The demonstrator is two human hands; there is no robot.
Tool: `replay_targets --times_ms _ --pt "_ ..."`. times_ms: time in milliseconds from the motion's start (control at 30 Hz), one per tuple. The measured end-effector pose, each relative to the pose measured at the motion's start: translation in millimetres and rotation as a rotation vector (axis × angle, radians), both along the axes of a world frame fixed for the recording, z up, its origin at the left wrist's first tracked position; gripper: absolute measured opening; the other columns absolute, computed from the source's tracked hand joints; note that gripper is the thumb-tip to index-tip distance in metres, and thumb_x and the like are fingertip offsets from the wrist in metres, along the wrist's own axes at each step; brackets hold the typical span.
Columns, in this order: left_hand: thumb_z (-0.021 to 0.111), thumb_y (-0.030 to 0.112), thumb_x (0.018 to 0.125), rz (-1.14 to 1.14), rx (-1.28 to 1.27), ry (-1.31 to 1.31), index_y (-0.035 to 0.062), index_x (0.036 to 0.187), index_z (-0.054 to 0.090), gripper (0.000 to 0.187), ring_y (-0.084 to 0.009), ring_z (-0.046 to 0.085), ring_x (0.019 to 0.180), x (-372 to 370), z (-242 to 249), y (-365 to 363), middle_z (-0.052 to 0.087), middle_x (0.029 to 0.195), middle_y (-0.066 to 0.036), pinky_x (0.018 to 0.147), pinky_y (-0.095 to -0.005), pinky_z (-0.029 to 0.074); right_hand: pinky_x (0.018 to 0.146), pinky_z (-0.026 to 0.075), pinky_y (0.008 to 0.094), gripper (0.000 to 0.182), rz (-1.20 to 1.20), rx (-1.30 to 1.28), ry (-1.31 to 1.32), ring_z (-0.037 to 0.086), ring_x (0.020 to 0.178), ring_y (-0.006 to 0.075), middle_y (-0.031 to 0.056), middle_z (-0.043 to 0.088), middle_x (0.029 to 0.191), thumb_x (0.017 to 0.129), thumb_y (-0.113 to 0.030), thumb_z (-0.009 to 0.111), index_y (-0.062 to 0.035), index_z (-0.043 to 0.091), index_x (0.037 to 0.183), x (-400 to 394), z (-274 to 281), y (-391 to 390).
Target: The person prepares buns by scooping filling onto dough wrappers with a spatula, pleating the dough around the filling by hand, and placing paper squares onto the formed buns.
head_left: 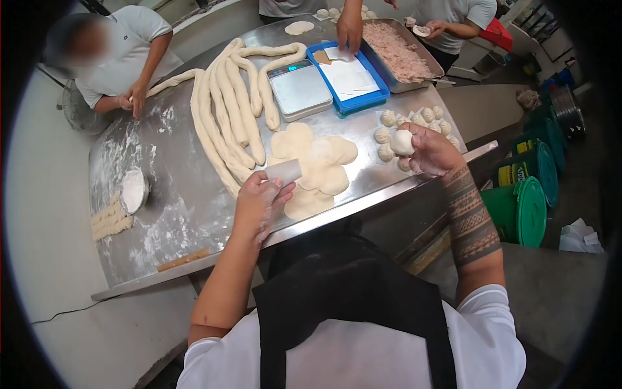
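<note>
My left hand (258,198) pinches a small white paper square (284,172) above the near edge of the steel table (172,194). Just beyond it lie several flat, overlapping dough rounds (315,170). In my right hand (435,152) is a round white bun (403,142), gripped by the fingers over the table's right side. Behind and around that hand, several pleated buns (427,117) stand in a cluster, some partly hidden by it.
Long dough ropes (223,110) lie beside a scale (300,89). A co-worker's hand (350,31) touches paper in a blue tray (382,97); a filling pan (398,52) adjoins it. Left are a flour bowl (134,191), dough pieces (111,219) and a rolling pin (184,260). Other people stand around.
</note>
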State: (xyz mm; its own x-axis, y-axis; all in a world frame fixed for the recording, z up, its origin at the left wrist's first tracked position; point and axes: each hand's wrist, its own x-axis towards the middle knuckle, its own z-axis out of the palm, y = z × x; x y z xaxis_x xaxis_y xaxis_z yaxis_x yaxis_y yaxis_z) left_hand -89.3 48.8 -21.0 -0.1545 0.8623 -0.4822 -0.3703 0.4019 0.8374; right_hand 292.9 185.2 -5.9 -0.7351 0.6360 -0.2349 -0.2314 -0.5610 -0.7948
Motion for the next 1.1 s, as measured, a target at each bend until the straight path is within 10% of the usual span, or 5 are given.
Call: replay_targets --times_ms 167,300,533,700,1100 --pt "0.063 0.01 0.101 -0.151 0.079 0.008 -0.0041 0.128 0.058 0.031 -0.0198 0.066 0.111 6.2 4.7 0.9 0.068 0.121 -0.013 0.1 -0.0358 0.054 0.059 0.052 0.0216 0.062 -0.111 0.063 0.015 0.063 0.076 0.013 0.0138 0.067 0.109 0.088 -0.039 0.082 -0.0033 0.052 0.129 -50.9 10.1 -35.7" --pt "0.06 0.009 0.102 -0.171 0.088 -0.078 -0.0056 0.132 0.058 0.033 -0.0203 0.066 0.114 11.1 24.6 -1.2 0.067 0.124 -0.013 0.103 -0.0353 0.053 0.069 0.055 0.0234 0.064 -0.175 0.157 0.024 0.064 0.087 0.0141 0.01 0.065 0.111 0.088 -0.015 0.079 -0.0007 0.049 0.143 -97.9 48.0 -71.4" --pt "0.058 0.01 0.103 -0.205 0.098 -0.142 -0.0057 0.132 0.058 0.033 -0.0209 0.066 0.116 7.1 33.1 -4.5 0.067 0.125 -0.014 0.105 -0.0353 0.053 0.072 0.055 0.0273 0.04 -0.223 0.858 -0.734 0.066 0.091 0.0108 0.0063 0.069 0.108 0.085 -0.011 0.08 -0.0025 0.068 0.122 -149.9 107.0 -113.2" --pt "0.054 0.006 0.103 -0.272 0.107 -0.241 -0.0068 0.135 0.056 0.034 -0.022 0.066 0.117 3.5 37.0 -9.2 0.066 0.128 -0.015 0.106 -0.0372 0.052 0.08 0.056 0.0425 0.033 -0.298 1.32 -0.865 0.068 0.092 0.0345 0.0153 0.069 0.105 0.082 -0.016 0.077 -0.0031 0.071 0.111 -187.1 94.1 -117.8" --pt "0.053 -0.001 0.081 -0.294 0.102 -0.673 -0.0021 0.154 0.033 0.076 -0.034 0.047 0.141 -6.0 21.6 -7.0 0.047 0.15 -0.024 0.12 -0.0491 0.036 0.087 0.055 0.0443 0.039 -0.225 1.283 -0.958 0.065 0.1 0.0364 0.0161 0.064 0.107 0.083 -0.013 0.075 -0.0026 0.066 0.12 -196.2 51.0 -116.4"
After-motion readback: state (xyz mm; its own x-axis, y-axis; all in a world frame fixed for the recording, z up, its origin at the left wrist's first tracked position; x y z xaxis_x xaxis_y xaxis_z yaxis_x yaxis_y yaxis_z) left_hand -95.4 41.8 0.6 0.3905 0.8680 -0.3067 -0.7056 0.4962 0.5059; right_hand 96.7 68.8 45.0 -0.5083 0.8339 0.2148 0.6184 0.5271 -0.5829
